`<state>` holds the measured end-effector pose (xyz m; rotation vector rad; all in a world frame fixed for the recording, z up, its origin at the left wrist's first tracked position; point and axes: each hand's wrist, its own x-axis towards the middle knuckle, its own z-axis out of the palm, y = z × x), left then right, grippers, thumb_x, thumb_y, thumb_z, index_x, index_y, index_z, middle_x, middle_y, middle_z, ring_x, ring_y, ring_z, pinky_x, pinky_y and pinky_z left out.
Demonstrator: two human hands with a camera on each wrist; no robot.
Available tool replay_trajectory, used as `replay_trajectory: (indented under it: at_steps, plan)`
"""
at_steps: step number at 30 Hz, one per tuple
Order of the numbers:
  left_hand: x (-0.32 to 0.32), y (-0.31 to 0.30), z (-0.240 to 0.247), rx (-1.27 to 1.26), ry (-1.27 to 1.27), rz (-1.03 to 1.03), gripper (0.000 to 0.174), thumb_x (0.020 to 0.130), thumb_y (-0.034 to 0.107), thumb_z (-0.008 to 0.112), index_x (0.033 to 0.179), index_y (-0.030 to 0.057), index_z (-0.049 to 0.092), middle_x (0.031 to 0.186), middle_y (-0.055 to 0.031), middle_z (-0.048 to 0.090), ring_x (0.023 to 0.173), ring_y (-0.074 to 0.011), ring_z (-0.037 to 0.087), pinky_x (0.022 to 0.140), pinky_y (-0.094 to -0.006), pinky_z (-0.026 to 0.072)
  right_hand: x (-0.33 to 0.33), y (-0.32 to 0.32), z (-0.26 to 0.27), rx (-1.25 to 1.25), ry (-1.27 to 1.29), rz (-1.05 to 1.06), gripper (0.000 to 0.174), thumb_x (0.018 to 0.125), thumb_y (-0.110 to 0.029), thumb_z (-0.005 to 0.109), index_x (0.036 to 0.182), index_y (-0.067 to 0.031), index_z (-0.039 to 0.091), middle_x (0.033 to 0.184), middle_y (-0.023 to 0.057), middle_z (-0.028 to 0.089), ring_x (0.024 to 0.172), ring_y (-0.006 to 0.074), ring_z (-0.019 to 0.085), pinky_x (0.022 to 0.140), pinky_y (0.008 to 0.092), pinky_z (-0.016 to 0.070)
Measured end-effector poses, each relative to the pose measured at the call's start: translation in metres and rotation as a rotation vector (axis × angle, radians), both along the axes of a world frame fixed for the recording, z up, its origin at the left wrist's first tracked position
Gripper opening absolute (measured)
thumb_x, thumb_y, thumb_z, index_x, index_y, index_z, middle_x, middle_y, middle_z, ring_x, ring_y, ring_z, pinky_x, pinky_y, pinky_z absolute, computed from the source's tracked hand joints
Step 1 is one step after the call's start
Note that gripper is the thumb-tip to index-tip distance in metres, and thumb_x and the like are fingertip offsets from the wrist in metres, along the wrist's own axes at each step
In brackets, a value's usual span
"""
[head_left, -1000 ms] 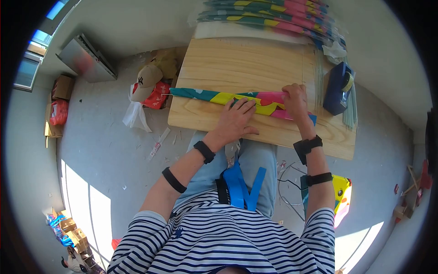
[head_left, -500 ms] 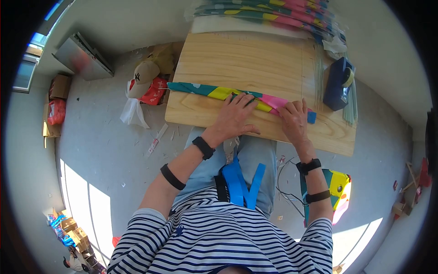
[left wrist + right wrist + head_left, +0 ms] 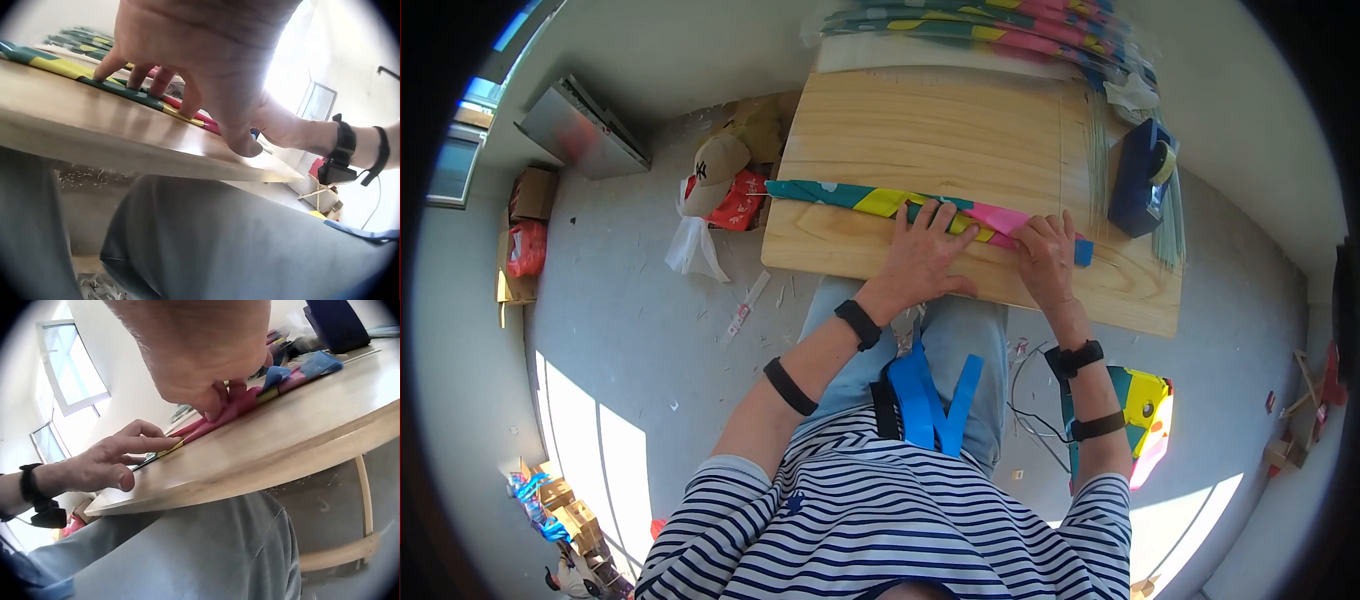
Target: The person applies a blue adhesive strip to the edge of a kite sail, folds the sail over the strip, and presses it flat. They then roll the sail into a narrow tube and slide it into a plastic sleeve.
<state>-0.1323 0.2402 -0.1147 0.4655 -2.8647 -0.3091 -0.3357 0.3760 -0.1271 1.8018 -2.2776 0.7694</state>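
A long, narrow folded bundle of coloured cloth point(image 3: 820, 193), teal, yellow and pink with a blue end, lies across the wooden table. A thin rod sticks out past its left tip. My left hand point(image 3: 922, 258) rests on the bundle's middle with fingers spread, fingertips pressing it to the wood. Further right, my right hand point(image 3: 1048, 262) pinches the pink part near the blue end. In the right wrist view its curled fingers point(image 3: 215, 406) grip a raised fold of the pink cloth; the palm hides part of the bundle.
Similar bundles point(image 3: 1040, 40) in clear plastic lie stacked at the table's point(image 3: 940, 120) far side. At the right stand a dark blue tape dispenser point(image 3: 1135, 185) and several thin pale rods point(image 3: 1168, 240). A cap point(image 3: 720, 163) and red bag point(image 3: 740, 200) are beyond the left edge.
My right hand has come down from above the pink part and moved slightly toward me, now pinching the cloth. The pink section looks narrower. My left hand stays on the middle, its fingers shifting slightly.
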Motion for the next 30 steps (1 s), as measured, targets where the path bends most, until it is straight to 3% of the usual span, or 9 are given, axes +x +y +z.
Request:
replay_trajectory:
  at_steps: [7,13,15,18,25,28,30]
  plan:
    - [0.000,-0.005,0.000,0.056,0.043,-0.003,0.095,0.071,0.072,0.076,0.146,0.0170,0.058,0.142,-0.0180,0.047,0.136,-0.0407,0.042,0.111,-0.0672,0.0335,0.009,0.007,-0.007,-0.008,0.121,0.028,0.023,0.077,-0.005,0.067,0.098,-0.0123,0.073,0.099,0.0055,0.062,0.104,0.0296,0.059,0.116,0.0597,0.0341]
    - [-0.004,-0.001,0.000,0.046,0.033,0.017,0.103,0.066,0.074,0.077,0.145,0.0112,0.057,0.139,-0.0170,0.049,0.136,-0.0386,0.043,0.109,-0.0724,0.0333,0.019,0.027,-0.003,0.076,0.189,0.039,0.039,0.080,-0.007,0.066,0.119,-0.0083,0.070,0.112,0.0055,0.061,0.114,0.0289,0.058,0.120,0.0638,0.0290]
    - [-0.005,0.002,0.000,0.024,0.025,0.030,0.103,0.066,0.074,0.077,0.145,0.0111,0.057,0.139,-0.0171,0.048,0.136,-0.0386,0.043,0.109,-0.0723,0.0332,0.020,0.037,-0.002,0.110,0.267,0.047,0.046,0.083,-0.012,0.068,0.129,-0.0070,0.066,0.124,0.0048,0.061,0.120,0.0282,0.057,0.121,0.0656,0.0252]
    - [-0.006,0.002,-0.002,-0.005,0.017,0.034,0.103,0.066,0.075,0.077,0.144,0.0106,0.057,0.141,-0.0176,0.048,0.137,-0.0388,0.042,0.109,-0.0726,0.0332,0.027,0.045,0.002,0.121,0.299,-0.001,0.050,0.086,-0.018,0.070,0.134,-0.0058,0.065,0.134,0.0048,0.060,0.126,0.0276,0.055,0.122,0.0659,0.0212]
    - [-0.008,0.004,-0.004,-0.019,0.001,0.045,0.104,0.069,0.078,0.072,0.146,0.0100,0.056,0.147,-0.0184,0.045,0.139,-0.0431,0.039,0.108,-0.0745,0.0315,0.040,0.041,0.000,0.142,0.204,-0.057,0.055,0.085,-0.026,0.074,0.135,-0.0038,0.064,0.137,0.0050,0.059,0.128,0.0278,0.054,0.123,0.0656,0.0186]
    - [-0.008,0.002,-0.006,-0.020,-0.011,0.018,0.105,0.070,0.077,0.073,0.146,0.0077,0.055,0.149,-0.0164,0.044,0.141,-0.0431,0.038,0.107,-0.0762,0.0306,0.035,0.040,0.005,0.090,0.175,-0.064,0.048,0.085,-0.024,0.074,0.129,-0.0052,0.067,0.131,0.0058,0.062,0.125,0.0287,0.055,0.121,0.0650,0.0220]
    - [-0.008,0.002,-0.006,-0.021,-0.024,-0.003,0.106,0.070,0.077,0.073,0.146,0.0065,0.055,0.150,-0.0153,0.044,0.143,-0.0431,0.038,0.107,-0.0768,0.0302,0.025,0.036,0.011,0.048,0.079,-0.037,0.038,0.085,-0.019,0.073,0.120,-0.0068,0.072,0.123,0.0077,0.064,0.116,0.0294,0.058,0.116,0.0573,0.0345]
